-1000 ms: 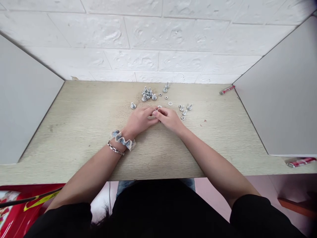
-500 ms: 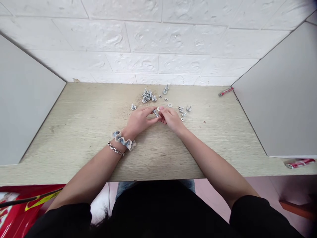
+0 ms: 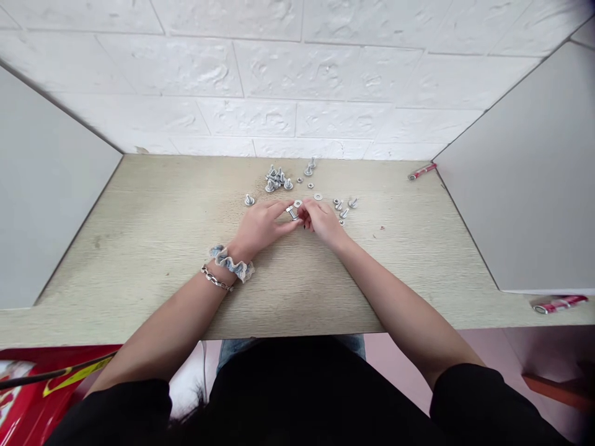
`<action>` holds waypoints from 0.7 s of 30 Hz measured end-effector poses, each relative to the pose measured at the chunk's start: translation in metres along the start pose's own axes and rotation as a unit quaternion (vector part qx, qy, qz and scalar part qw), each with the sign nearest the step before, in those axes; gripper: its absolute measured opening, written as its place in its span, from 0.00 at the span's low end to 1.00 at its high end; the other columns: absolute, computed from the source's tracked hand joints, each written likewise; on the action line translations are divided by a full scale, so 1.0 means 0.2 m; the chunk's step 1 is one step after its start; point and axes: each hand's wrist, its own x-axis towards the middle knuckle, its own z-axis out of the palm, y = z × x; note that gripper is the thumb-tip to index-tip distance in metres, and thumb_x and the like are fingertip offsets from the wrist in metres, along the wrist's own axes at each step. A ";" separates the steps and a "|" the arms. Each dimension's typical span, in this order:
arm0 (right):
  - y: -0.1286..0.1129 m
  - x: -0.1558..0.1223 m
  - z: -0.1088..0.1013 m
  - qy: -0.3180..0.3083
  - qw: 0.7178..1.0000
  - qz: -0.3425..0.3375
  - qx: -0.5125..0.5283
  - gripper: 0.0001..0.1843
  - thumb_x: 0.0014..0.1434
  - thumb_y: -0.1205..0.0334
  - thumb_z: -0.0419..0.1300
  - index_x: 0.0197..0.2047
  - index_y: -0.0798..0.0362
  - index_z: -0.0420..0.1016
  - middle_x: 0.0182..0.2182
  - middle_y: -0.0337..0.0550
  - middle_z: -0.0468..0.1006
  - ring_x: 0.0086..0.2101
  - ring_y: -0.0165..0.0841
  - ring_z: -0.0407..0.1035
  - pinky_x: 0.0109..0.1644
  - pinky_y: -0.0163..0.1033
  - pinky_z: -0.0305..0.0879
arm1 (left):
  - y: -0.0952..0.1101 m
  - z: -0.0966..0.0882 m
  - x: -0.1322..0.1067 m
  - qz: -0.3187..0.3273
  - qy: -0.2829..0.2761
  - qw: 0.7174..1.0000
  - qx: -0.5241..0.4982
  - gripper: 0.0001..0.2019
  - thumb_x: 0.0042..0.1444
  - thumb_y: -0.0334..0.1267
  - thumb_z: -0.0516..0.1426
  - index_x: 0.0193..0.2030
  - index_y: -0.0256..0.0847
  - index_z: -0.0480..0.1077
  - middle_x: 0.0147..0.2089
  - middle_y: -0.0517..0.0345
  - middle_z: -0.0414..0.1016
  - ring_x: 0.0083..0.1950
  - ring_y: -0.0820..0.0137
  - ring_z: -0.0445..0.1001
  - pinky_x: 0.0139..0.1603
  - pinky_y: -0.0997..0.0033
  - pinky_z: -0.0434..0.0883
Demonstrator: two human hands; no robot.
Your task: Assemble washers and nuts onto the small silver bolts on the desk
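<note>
Silver-coloured bolt (image 3: 292, 213), tilted, is gripped between the thumb and finger of the left hand (image 3: 260, 224), above the pale wood-grain tabletop (image 3: 297, 282). At its 3 o'clock, just beside it, the right hand (image 3: 324, 226) has its fingers curled in; whether they pinch anything, I cannot tell. Taking the bolt as the clock's centre, a flat washer (image 3: 318, 197) lies at 2 o'clock, a hex nut (image 3: 310, 185) at 1, a heap of washered bolts (image 3: 275, 179) at 11, and a lone washered bolt (image 3: 250, 200) towards 10.
</note>
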 end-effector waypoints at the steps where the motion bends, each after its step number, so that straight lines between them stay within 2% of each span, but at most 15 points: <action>1: 0.00 -0.01 0.00 -0.010 1.000 -0.015 -0.016 0.20 0.62 0.50 0.48 0.25 0.53 0.65 0.20 0.36 0.66 0.23 0.27 0.59 0.31 0.36 0.55 | 0.00 0.00 0.00 0.000 0.002 1.000 0.002 0.17 0.56 0.44 0.60 0.49 0.37 0.76 0.45 0.49 0.81 0.45 0.64 0.79 0.48 0.66 0.74; 4: -0.01 -0.03 0.00 -0.042 0.996 -0.054 -0.061 0.19 0.61 0.48 0.51 0.25 0.52 0.64 0.21 0.35 0.65 0.26 0.27 0.60 0.33 0.36 0.55 | 0.00 0.00 0.00 -0.009 0.002 1.000 0.010 0.17 0.56 0.44 0.59 0.49 0.37 0.76 0.44 0.49 0.81 0.44 0.64 0.79 0.46 0.66 0.74; 10: -0.03 -0.04 0.00 -0.063 0.992 -0.062 -0.092 0.20 0.57 0.45 0.55 0.25 0.52 0.64 0.21 0.33 0.62 0.26 0.27 0.57 0.32 0.36 0.52 | 0.00 0.00 0.00 0.004 -0.023 1.000 0.007 0.17 0.57 0.42 0.58 0.51 0.40 0.75 0.45 0.50 0.81 0.44 0.65 0.78 0.46 0.66 0.74; 13: -0.03 -0.03 0.00 -0.051 0.995 -0.055 -0.067 0.18 0.59 0.48 0.53 0.25 0.52 0.65 0.22 0.34 0.64 0.26 0.27 0.58 0.33 0.36 0.53 | 0.00 0.00 0.00 0.006 -0.036 0.999 0.005 0.17 0.57 0.44 0.59 0.51 0.40 0.75 0.45 0.50 0.80 0.44 0.64 0.78 0.46 0.65 0.73; 17: -0.01 -0.01 0.01 -0.012 1.000 -0.003 -0.013 0.19 0.62 0.51 0.46 0.26 0.52 0.65 0.22 0.36 0.65 0.24 0.28 0.59 0.31 0.36 0.55 | 0.00 -0.01 0.00 -0.002 -0.023 1.000 0.001 0.17 0.56 0.45 0.60 0.50 0.39 0.75 0.45 0.49 0.80 0.45 0.63 0.78 0.47 0.64 0.73; 21: -0.01 -0.02 0.00 -0.054 0.997 -0.035 -0.030 0.17 0.60 0.50 0.50 0.26 0.52 0.65 0.22 0.36 0.65 0.26 0.28 0.59 0.32 0.36 0.54 | 0.00 -0.01 0.00 -0.027 -0.015 0.999 0.008 0.17 0.57 0.44 0.59 0.50 0.38 0.75 0.45 0.49 0.80 0.46 0.63 0.78 0.48 0.65 0.73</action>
